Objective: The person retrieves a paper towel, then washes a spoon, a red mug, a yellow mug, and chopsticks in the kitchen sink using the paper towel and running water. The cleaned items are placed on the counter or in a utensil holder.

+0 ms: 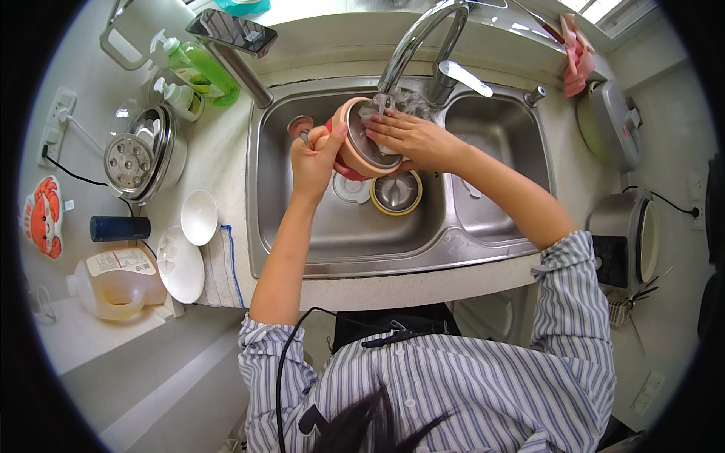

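My left hand [317, 161] grips a peach-and-red bowl [352, 133] with a steel inside, tilted over the large basin of the steel sink [351, 249]. My right hand [410, 139] lies across the bowl's mouth, fingers against its inside. Something whitish shows under the palm, but the hand hides most of it. Above them is the spout of the chrome faucet [416, 42], with clear splashing water or film around its end. Beside my left hand a round metal piece [300, 125], perhaps a spoon, sticks out. Below, a yellow-rimmed steel bowl [396, 193] rests in the basin near a clear round lid [350, 188].
Left on the counter are a green soap bottle [207, 73], steel pots [153, 153], white bowls [199, 218], a folded cloth [221, 269] and a plastic jug [119, 283]. A steel post [246, 73] rises at the sink's left corner. Appliances [623, 238] stand to the right.
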The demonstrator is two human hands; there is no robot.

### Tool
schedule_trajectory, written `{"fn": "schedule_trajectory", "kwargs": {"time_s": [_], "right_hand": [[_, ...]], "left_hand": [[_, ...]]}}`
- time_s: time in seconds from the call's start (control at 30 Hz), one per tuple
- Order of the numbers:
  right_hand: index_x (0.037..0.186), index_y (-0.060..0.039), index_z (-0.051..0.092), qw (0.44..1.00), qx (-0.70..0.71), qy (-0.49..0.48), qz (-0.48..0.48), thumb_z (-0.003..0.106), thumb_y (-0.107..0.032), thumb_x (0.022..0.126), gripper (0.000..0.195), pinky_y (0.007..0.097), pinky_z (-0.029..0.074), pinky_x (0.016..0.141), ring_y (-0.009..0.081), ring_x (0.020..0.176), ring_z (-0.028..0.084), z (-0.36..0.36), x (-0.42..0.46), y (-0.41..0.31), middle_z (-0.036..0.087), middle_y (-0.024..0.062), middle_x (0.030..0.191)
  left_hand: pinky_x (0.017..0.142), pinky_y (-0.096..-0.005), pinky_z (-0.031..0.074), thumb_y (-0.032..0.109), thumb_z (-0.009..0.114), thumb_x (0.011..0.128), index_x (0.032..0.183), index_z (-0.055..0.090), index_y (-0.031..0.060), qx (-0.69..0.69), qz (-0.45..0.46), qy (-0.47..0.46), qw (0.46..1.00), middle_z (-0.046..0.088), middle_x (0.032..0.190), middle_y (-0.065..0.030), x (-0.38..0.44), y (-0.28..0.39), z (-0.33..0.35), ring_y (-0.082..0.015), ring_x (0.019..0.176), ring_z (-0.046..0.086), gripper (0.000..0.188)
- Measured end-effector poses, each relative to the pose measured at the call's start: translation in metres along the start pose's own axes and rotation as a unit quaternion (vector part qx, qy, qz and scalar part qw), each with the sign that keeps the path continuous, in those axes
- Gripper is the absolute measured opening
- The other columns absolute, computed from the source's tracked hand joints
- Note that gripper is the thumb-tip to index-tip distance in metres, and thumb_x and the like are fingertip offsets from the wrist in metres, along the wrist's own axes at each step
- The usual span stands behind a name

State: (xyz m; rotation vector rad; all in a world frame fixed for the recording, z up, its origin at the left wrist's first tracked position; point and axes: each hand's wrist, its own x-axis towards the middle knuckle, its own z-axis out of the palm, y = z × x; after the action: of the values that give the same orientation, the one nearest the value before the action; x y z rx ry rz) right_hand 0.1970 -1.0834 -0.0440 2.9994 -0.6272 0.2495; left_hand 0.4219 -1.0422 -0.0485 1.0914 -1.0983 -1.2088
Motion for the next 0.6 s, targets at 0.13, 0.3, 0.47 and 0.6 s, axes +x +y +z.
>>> {"fn": "schedule_trajectory", "kwargs": {"time_s": [0.13, 0.3, 0.47, 0.6], "right_hand": [[0.132, -0.0006, 0.042, 0.902, 0.362, -0.163, 0.167, 0.063, -0.025, 0.084, 0.058, 0.0428, 0.036, 0.102, 0.0373, 0.117, 0.048, -0.009, 0.007, -0.035, 0.053, 0.0181, 0.126], [0.122, -0.0009, 0.052, 0.57, 0.773, 0.013, 0.279, 0.048, -0.01, 0.087, 0.037, 0.0336, 0.039, 0.097, 0.0223, 0.101, 0.057, 0.021, 0.005, -0.056, 0.061, 0.0074, 0.107], [0.12, 0.0001, 0.053, 0.794, 0.572, -0.08, 0.191, 0.044, -0.007, 0.086, 0.036, 0.0337, 0.033, 0.105, 0.0202, 0.104, 0.056, 0.013, -0.002, -0.062, 0.06, 0.009, 0.109], [0.123, -0.0009, 0.05, 0.89, 0.398, -0.137, 0.176, 0.045, -0.008, 0.086, 0.039, 0.0367, 0.031, 0.107, 0.0248, 0.116, 0.051, 0.007, -0.005, -0.066, 0.057, 0.0134, 0.119]], "left_hand": [[0.033, -0.0196, 0.034, 0.023, 0.066, 0.086, 0.057, 0.05, 0.0058, 0.035, 0.0, 0.019, 0.999, 0.046, 0.052, 0.0044, 0.005, -0.009, -0.011, -0.002, 0.043, 0.04, 0.038], [0.039, -0.0208, 0.036, 0.021, 0.066, 0.086, 0.056, 0.046, 0.0032, 0.119, 0.049, 0.026, 0.991, 0.039, 0.05, 0.0045, -0.002, -0.001, 0.004, -0.0028, 0.046, 0.035, 0.04], [0.046, -0.0203, 0.033, 0.017, 0.063, 0.087, 0.056, 0.044, 0.0059, 0.171, 0.054, -0.052, 0.982, 0.04, 0.051, 0.0056, 0.009, -0.003, -0.024, -0.0023, 0.05, 0.038, 0.038], [0.04, -0.0209, 0.033, 0.016, 0.061, 0.087, 0.059, 0.05, 0.0036, 0.133, 0.02, -0.083, 0.987, 0.044, 0.049, 0.0038, 0.005, 0.012, -0.018, -0.002, 0.046, 0.039, 0.033]]}}
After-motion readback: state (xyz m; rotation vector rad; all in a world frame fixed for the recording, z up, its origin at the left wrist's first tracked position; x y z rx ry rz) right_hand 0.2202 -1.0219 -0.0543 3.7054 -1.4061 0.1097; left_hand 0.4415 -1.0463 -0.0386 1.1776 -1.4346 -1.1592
